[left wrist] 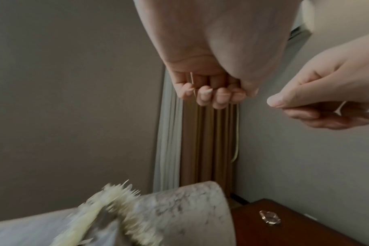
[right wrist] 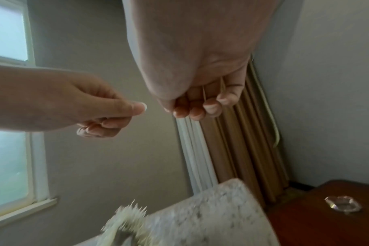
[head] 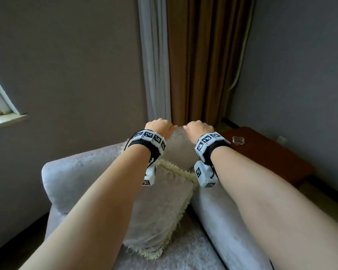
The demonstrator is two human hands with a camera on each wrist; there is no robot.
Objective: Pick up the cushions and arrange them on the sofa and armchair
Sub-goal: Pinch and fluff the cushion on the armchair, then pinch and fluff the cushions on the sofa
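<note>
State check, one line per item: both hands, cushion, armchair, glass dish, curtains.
left hand: fingers curled, a few cream strands in its grip, raised off the cushion.
right hand: same, curled, strands in its grip.
cushion: on the armchair, leaning against its back.
armchair: upright, holds one cushion.
glass dish: on the side table.
brown curtain: gathered in the corner.

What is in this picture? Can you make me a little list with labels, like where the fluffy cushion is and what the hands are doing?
Place: room corner with a grey armchair, brown curtain and window
Cushion: pale, fringed, standing on the seat against the armchair's back
Left hand: above the cushion, fingers curled, a pale strand caught in them
Right hand: beside the left, fingers curled on pale strands too
Side table: brown, right of the armchair, glass dish on it
</note>
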